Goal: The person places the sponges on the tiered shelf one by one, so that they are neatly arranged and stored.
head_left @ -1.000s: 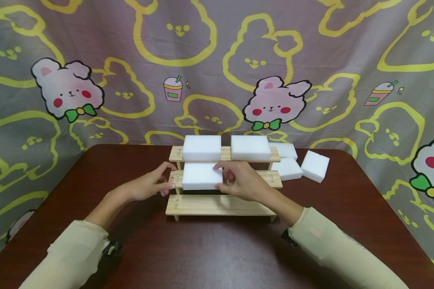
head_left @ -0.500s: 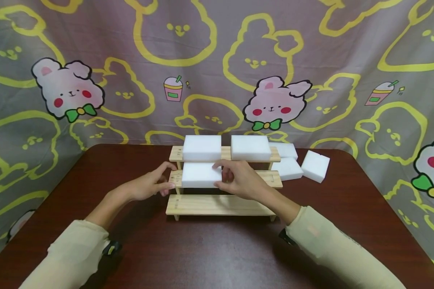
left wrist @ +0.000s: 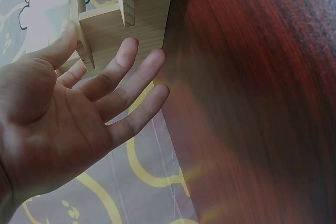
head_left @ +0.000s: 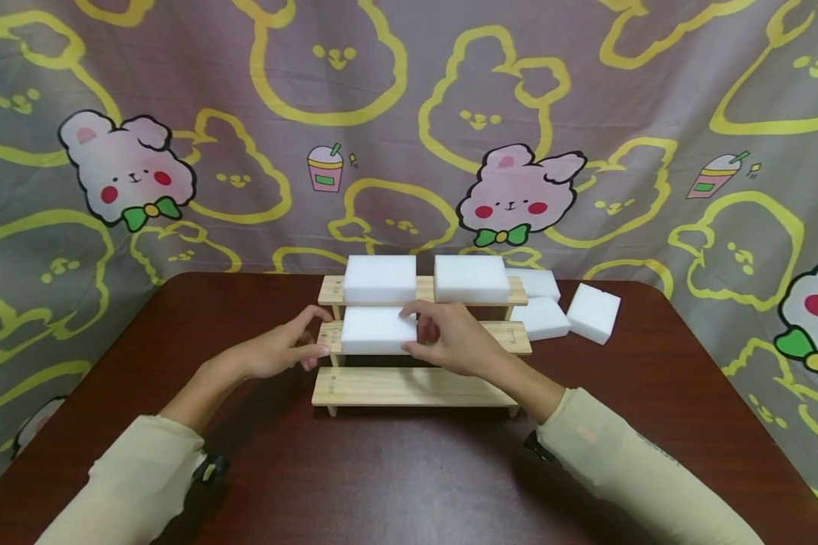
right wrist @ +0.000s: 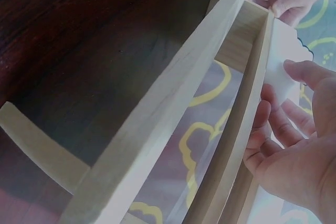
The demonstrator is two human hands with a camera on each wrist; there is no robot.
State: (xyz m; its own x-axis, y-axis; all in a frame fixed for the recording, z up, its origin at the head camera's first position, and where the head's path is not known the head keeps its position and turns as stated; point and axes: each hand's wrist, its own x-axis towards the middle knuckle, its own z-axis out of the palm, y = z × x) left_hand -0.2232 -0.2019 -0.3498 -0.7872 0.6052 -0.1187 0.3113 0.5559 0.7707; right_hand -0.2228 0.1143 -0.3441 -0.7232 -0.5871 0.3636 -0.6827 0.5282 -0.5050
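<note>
A three-tier wooden shelf [head_left: 382,387] stands on the table. A white foam block [head_left: 378,331] lies flat on the left part of its middle tier. My right hand [head_left: 457,341] holds this block by its right end, with the thumb at the front and the index finger further back; the other fingers curl beneath in the right wrist view. At the middle tier's left end, my left hand [head_left: 282,350] grips the plank between thumb and index finger. Its remaining fingers hang loosely spread in the left wrist view. No foam shows inside the left palm.
Two white foam blocks [head_left: 380,278] sit apart on the top tier. Behind the shelf's right end, several more lie on the table, one loose foam block [head_left: 593,312] farthest right. A patterned curtain [head_left: 409,136] hangs behind the dark red table [head_left: 409,477].
The foam block on the middle tier has shifted slightly back and left with my right hand, its front face now nearer the plank's front edge line. My left hand has stayed in place.
</note>
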